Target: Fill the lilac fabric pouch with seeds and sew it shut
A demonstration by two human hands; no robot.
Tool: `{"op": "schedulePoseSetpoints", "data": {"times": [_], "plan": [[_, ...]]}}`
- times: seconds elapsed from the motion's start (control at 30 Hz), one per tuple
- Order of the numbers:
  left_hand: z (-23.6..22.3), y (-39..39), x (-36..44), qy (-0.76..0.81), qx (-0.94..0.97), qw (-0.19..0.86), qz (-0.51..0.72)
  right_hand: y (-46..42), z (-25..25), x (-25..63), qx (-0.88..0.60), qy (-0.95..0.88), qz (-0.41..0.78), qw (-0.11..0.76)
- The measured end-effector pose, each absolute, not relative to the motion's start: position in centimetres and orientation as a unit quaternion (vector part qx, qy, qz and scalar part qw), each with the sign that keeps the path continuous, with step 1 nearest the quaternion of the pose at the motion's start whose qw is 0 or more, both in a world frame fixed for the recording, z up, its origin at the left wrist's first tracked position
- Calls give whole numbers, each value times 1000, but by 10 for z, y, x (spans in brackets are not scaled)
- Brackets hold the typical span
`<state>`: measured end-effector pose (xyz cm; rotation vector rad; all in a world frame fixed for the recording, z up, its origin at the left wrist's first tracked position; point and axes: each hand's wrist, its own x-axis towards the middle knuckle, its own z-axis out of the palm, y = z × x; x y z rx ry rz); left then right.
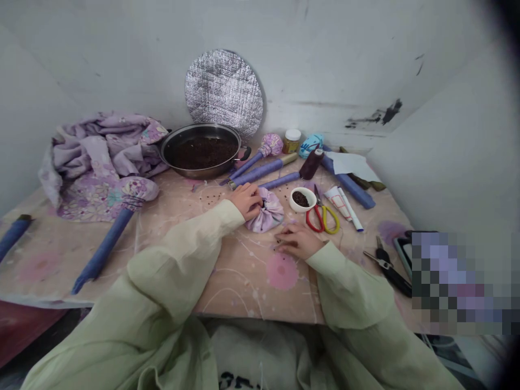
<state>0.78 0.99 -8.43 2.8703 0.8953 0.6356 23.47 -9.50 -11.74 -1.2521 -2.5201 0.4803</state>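
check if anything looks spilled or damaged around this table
Yes: dark specks lie loose on the tablecloth in front of the pan, outside the white bowl of similar-looking bits. Black smudges also mark the otherwise pale wall, toward the right.

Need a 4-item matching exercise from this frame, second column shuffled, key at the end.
Column 1
1. Left hand
2. White bowl
3. Scissors
4. Quilted disc

Column 2
A. Partly red, partly yellow
B. Upright against the wall
C. On the gathered cloth
D. Contains dark grains

Pairs: 1-C, 2-D, 3-A, 4-B
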Motion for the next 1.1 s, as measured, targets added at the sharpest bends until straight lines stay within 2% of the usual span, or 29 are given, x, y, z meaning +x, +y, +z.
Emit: {"op": "schedulePoseSetpoints", "data": {"times": [0.2, 0.33, 0.7, 0.97, 1.1], "plan": [[-88, 14, 4, 294, 923, 117, 220, -94, -128, 231, -410, -878, 135, 208], [-96, 17, 3, 296, 911, 141, 248, -93, -130, 229, -400, -878, 141, 221], [-119, 9, 3, 291, 878, 112, 364, -96, -122, 223, -436, -869, 146, 182], [-123, 3, 4, 300, 847, 88, 429, -98, -110, 232, -468, -834, 201, 212], [-123, 3, 4, 305, 848, 82, 425, -87, -88, 237, -479, -814, 206, 255]]}}
